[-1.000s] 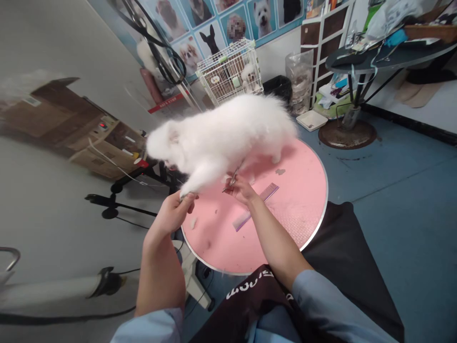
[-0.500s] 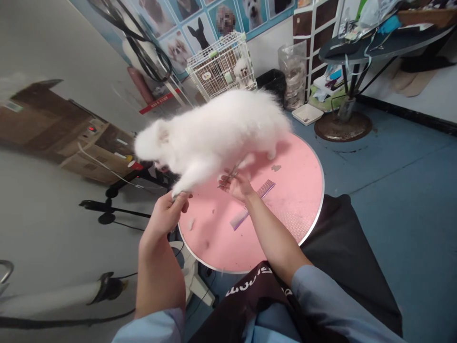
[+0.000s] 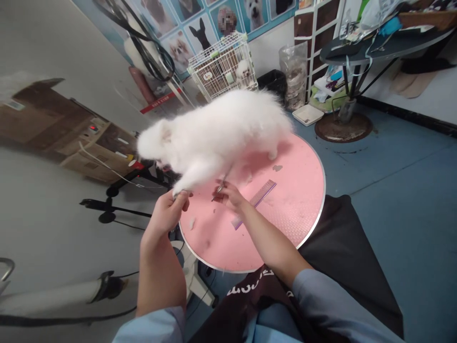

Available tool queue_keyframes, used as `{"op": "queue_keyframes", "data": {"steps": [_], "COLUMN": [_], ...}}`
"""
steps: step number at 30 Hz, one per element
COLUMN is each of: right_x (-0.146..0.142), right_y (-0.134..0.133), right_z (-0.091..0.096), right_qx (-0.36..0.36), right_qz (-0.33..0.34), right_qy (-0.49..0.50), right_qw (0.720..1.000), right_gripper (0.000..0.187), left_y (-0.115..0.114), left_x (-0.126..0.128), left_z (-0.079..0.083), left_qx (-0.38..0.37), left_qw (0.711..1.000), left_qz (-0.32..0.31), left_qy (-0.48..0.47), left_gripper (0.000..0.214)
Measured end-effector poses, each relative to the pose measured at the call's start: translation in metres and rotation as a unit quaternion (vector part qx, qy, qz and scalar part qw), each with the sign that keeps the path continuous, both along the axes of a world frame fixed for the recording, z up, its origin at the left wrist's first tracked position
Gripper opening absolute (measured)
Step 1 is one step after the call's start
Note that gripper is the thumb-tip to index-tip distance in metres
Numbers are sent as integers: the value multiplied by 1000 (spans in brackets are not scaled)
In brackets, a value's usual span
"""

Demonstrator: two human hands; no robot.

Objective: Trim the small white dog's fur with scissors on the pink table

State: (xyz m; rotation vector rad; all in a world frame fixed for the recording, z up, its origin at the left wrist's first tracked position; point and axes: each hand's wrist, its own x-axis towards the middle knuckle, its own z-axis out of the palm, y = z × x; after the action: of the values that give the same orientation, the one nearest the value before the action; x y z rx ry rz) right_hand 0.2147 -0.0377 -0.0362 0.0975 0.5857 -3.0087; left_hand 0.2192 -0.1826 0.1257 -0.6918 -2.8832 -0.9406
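Observation:
A fluffy white dog point(image 3: 224, 124) stands on a round pink grooming table point(image 3: 285, 209), its head to the left. My left hand point(image 3: 169, 207) is closed around one front paw, holding that leg stretched out and raised near the table's left rim. In my right hand point(image 3: 230, 194) is a pair of scissors point(image 3: 222, 186), with the blades pointing up beside the dog's chest and lower side. Partly under my right forearm lies a metal comb point(image 3: 263, 191) with a purple spine. Small tufts of cut hair point(image 3: 192, 223) are scattered on the pink surface.
Behind the dog stands a white wire cage point(image 3: 221, 66) with another white dog point(image 3: 243, 71) in it. A dark round table point(image 3: 378, 50) loaded with supplies is at the upper right. Cardboard boxes point(image 3: 43, 124) and a black stand point(image 3: 107, 207) are on the left.
My right hand has moved left with the scissors, toward the raised front leg, and the blades have turned more upright. My left hand keeps its hold on the paw.

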Motion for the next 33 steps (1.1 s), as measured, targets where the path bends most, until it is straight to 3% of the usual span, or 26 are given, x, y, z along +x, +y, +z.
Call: {"op": "queue_keyframes", "data": {"steps": [4,10,14,16,19,24,29,33], "right_x": [1,-6,-19,-22,-17,-11,-12,-11], "right_y": [-35,-69,-73,-76,-84,-83,-84,-83], "right_z": [1,3,16,21,24,30,34,39], "right_qx": [11,60,145,188,173,178,173,175], "right_qz": [35,-37,-81,-111,-125,-144,-177,-198], "right_qy": [-7,-55,43,38,-1,109,4,46], "right_qw": [999,996,985,975,977,967,969,963], "right_gripper": [40,41,29,27,26,23,24,23], "left_y": [3,18,27,29,31,27,21,19], "left_x": [1,2,5,7,9,12,12,12], "left_z": [6,19,25,26,26,26,25,24], "left_qx": [-6,20,35,42,47,46,60,51], "left_qw": [1000,1000,999,999,999,999,998,999], "left_qz": [-7,-6,6,5,4,-3,1,-2], "left_qy": [9,20,9,7,5,15,4,17], "left_gripper": [42,37,34,33,33,37,33,40]}}
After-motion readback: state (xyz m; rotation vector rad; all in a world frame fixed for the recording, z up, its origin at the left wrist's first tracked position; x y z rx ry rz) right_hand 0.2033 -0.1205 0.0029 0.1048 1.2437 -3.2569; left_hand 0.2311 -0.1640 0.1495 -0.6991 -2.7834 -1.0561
